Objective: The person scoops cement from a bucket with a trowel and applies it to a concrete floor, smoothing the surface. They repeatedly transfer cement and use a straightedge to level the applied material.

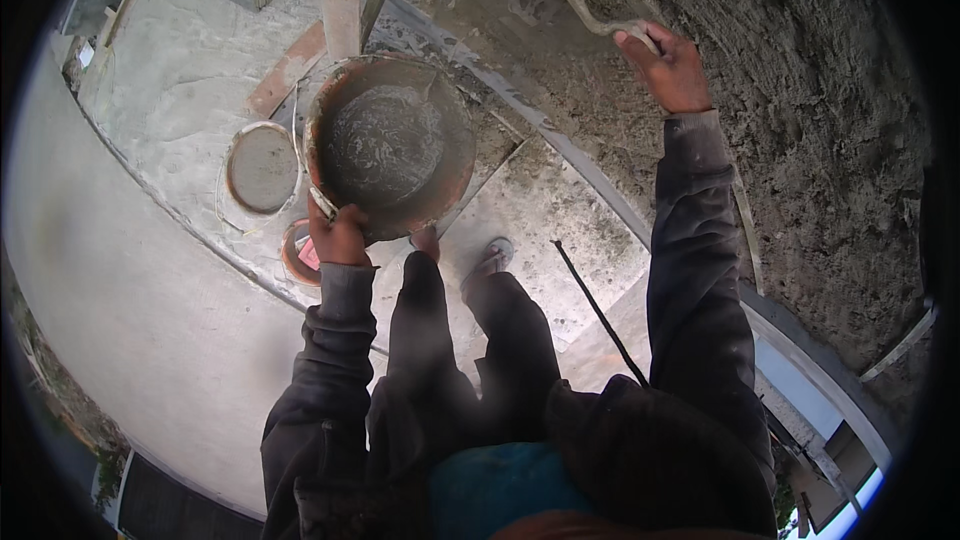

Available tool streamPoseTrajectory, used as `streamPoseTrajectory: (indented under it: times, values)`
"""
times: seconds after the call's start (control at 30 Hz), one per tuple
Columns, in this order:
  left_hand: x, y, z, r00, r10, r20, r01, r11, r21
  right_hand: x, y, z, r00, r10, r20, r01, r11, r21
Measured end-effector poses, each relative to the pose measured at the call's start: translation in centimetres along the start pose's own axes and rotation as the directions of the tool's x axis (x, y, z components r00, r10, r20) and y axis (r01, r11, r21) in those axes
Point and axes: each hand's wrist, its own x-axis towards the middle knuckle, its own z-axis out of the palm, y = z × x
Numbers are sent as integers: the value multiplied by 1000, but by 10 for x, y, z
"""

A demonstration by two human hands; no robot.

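Left of the frame's centre, the left hand grasps the lower rim of a brown basin holding wet grey mortar. At upper right, the right hand curls around a bent, grey-coated strip near a rough grey surface. A pale bucket stands left of the basin.

A rough grey wall runs along the right edge of a pale, stained floor, with bright daylight beyond the near-right corner.

Mortar lies in the basin, right of the bucket.
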Motion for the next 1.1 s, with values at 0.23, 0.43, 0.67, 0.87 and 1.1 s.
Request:
streamPoseTrajectory:
  times: [0.23,0.43,0.67,0.87,1.1]
  values:
    - [-15,14,32,976,162,143,-154,986,-62,-99,-65,-4,981,-132,142,182,877,-445]
    - [-51,30,75,926,284,247,-261,958,-121,-112,-4,111,979,-161,125,204,787,-582]
    - [-48,25,100,953,248,177,-206,953,-224,-143,33,85,883,-434,-180,259,769,-585]
    - [-43,-7,66,990,32,138,-6,983,-181,-168,-17,26,913,-406,-41,360,849,-386]
    - [-52,-15,31,995,25,101,-17,997,-81,-71,38,-18,846,97,524,-169,981,92]
